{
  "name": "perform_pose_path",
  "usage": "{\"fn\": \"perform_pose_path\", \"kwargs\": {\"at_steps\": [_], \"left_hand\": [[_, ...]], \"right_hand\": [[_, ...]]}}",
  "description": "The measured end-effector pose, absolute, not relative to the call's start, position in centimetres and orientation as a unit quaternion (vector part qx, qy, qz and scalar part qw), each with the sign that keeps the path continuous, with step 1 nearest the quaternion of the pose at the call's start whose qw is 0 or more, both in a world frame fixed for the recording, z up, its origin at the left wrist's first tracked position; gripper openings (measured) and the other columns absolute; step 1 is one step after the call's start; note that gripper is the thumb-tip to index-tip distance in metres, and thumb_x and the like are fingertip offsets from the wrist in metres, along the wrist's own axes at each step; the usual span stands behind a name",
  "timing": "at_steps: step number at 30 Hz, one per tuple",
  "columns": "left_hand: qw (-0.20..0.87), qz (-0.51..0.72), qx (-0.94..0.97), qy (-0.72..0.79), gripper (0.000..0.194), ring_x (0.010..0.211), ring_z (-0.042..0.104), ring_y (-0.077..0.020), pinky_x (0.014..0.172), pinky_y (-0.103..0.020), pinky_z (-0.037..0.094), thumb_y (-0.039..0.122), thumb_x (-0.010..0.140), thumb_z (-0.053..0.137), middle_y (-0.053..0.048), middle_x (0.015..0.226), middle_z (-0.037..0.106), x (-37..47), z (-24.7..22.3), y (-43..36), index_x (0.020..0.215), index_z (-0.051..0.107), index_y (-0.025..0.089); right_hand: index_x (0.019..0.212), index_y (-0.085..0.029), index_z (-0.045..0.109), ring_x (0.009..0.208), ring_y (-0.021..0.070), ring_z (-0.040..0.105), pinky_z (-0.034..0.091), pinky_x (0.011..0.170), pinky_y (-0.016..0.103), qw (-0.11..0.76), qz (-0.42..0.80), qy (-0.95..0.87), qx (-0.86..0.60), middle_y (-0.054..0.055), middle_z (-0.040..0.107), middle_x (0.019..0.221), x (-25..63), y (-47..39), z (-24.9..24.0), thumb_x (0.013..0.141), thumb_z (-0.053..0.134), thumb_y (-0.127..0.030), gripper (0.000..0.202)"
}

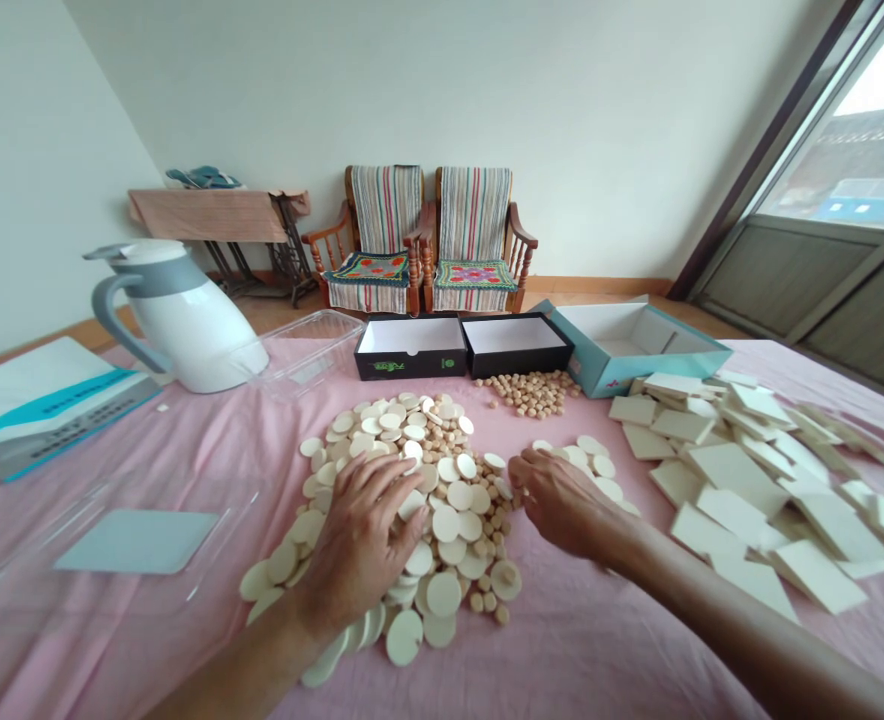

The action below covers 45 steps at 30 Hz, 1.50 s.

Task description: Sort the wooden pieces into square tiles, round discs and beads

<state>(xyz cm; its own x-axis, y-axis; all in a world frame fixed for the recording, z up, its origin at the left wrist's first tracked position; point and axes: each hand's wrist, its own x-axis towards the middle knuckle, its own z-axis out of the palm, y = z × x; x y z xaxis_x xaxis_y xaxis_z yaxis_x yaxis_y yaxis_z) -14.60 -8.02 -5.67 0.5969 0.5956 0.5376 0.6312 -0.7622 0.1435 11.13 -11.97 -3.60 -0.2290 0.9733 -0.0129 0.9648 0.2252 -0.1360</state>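
A mixed heap of pale round wooden discs (446, 522) and small wooden cubes or beads (487, 602) lies on the pink cloth in front of me. Over the heap's left part rests my left hand (367, 525), palm down with its fingers spread. My right hand (562, 495) is at the heap's right edge, thumb and fingers bunched together; whatever they pinch is hidden. One tilted disc (494, 461) lies right by its fingertips. Partly behind that hand is a smaller group of discs (590, 452). Farther back, small wooden pieces (536, 393) form a separate pile.
Two black open boxes (410, 362) and a light-blue box (614, 372) stand at the back. Square wooden tiles (738, 480) are heaped at right. Leftward are a white jug (198, 325), a clear plastic tray (307, 350), a clear lid (138, 542) and a carton (44, 400).
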Motion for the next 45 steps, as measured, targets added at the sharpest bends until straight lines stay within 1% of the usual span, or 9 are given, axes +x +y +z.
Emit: {"fn": "perform_pose_path", "kwargs": {"at_steps": [6, 11, 16, 20, 24, 30, 37, 41, 45], "left_hand": [[0.034, -0.286, -0.895, -0.342, 0.028, 0.116, 0.051, -0.0241, 0.106, -0.049, 0.035, 0.024, 0.086, 0.054, -0.006, 0.118, 0.062, -14.6, -5.7, -8.1, 0.113, 0.061, 0.022], [0.032, -0.282, -0.894, -0.347, 0.028, 0.117, 0.049, -0.0247, 0.105, -0.049, 0.035, 0.024, 0.087, 0.054, -0.006, 0.120, 0.062, -14.7, -5.6, -8.2, 0.114, 0.060, 0.022], [0.034, -0.280, -0.895, -0.347, 0.027, 0.117, 0.049, -0.0240, 0.107, -0.049, 0.033, 0.024, 0.087, 0.054, -0.006, 0.119, 0.062, -14.7, -5.6, -8.1, 0.114, 0.060, 0.021], [0.036, -0.280, -0.896, -0.343, 0.028, 0.116, 0.050, -0.0236, 0.106, -0.049, 0.034, 0.024, 0.087, 0.055, -0.006, 0.119, 0.062, -14.6, -5.7, -8.0, 0.114, 0.059, 0.021], [0.038, -0.280, -0.896, -0.343, 0.029, 0.117, 0.049, -0.0231, 0.107, -0.048, 0.033, 0.024, 0.087, 0.055, -0.005, 0.119, 0.061, -14.7, -5.6, -8.1, 0.115, 0.059, 0.022], [0.034, -0.280, -0.895, -0.345, 0.027, 0.117, 0.048, -0.0228, 0.106, -0.047, 0.034, 0.024, 0.087, 0.055, -0.005, 0.119, 0.061, -14.7, -5.7, -8.2, 0.113, 0.059, 0.021], [0.033, -0.281, -0.894, -0.347, 0.027, 0.118, 0.047, -0.0233, 0.107, -0.048, 0.033, 0.024, 0.087, 0.054, -0.005, 0.120, 0.061, -14.7, -5.6, -8.2, 0.113, 0.060, 0.022], [0.032, -0.284, -0.893, -0.347, 0.027, 0.118, 0.047, -0.0231, 0.107, -0.047, 0.033, 0.023, 0.086, 0.054, -0.005, 0.120, 0.061, -14.6, -5.6, -8.1, 0.113, 0.060, 0.021], [0.031, -0.284, -0.893, -0.348, 0.027, 0.117, 0.049, -0.0235, 0.106, -0.048, 0.035, 0.024, 0.086, 0.054, -0.005, 0.119, 0.061, -14.7, -5.7, -8.1, 0.113, 0.060, 0.021]], "right_hand": [[0.084, -0.015, 0.055, 0.076, 0.0159, 0.052, 0.030, 0.064, 0.026, 0.092, 0.033, -0.726, -0.681, 0.007, 0.060, 0.083, 14.7, -8.0, -2.5, 0.077, 0.045, -0.006, 0.015], [0.093, -0.014, 0.055, 0.083, 0.0171, 0.054, 0.033, 0.067, 0.026, 0.138, 0.005, -0.699, -0.702, 0.011, 0.061, 0.093, 15.8, -6.8, -2.4, 0.082, 0.045, -0.010, 0.015], [0.086, -0.017, 0.057, 0.071, 0.0148, 0.055, 0.031, 0.062, 0.025, 0.075, 0.125, -0.746, -0.650, 0.005, 0.063, 0.081, 12.8, -10.5, -2.1, 0.082, 0.049, -0.014, 0.009], [0.089, -0.015, 0.057, 0.079, 0.0173, 0.056, 0.032, 0.064, 0.026, 0.051, 0.136, -0.761, -0.632, 0.008, 0.063, 0.088, 10.7, -12.6, -2.6, 0.080, 0.052, -0.015, 0.010], [0.086, -0.015, 0.054, 0.076, 0.0163, 0.055, 0.031, 0.062, 0.026, 0.048, 0.135, -0.756, -0.638, 0.008, 0.062, 0.087, 10.1, -12.7, -3.2, 0.078, 0.049, -0.011, 0.011], [0.083, -0.017, 0.051, 0.070, 0.0145, 0.051, 0.027, 0.059, 0.025, 0.083, 0.077, -0.742, -0.661, 0.005, 0.060, 0.082, 12.6, -9.6, -2.9, 0.073, 0.048, -0.009, 0.013], [0.092, -0.015, 0.057, 0.083, 0.0177, 0.056, 0.032, 0.066, 0.025, 0.121, -0.028, -0.684, -0.719, 0.010, 0.063, 0.093, 16.5, -5.5, -3.1, 0.079, 0.042, -0.009, 0.020], [0.088, -0.017, 0.062, 0.084, 0.0185, 0.059, 0.033, 0.065, 0.025, 0.045, 0.012, -0.682, -0.730, 0.009, 0.066, 0.088, 17.8, -5.3, -3.3, 0.077, 0.044, -0.008, 0.023], [0.094, -0.018, 0.063, 0.086, 0.0205, 0.061, 0.033, 0.060, 0.025, -0.017, 0.044, -0.658, -0.752, 0.010, 0.068, 0.093, 18.4, -5.3, -3.8, 0.075, 0.049, -0.010, 0.025]]}}
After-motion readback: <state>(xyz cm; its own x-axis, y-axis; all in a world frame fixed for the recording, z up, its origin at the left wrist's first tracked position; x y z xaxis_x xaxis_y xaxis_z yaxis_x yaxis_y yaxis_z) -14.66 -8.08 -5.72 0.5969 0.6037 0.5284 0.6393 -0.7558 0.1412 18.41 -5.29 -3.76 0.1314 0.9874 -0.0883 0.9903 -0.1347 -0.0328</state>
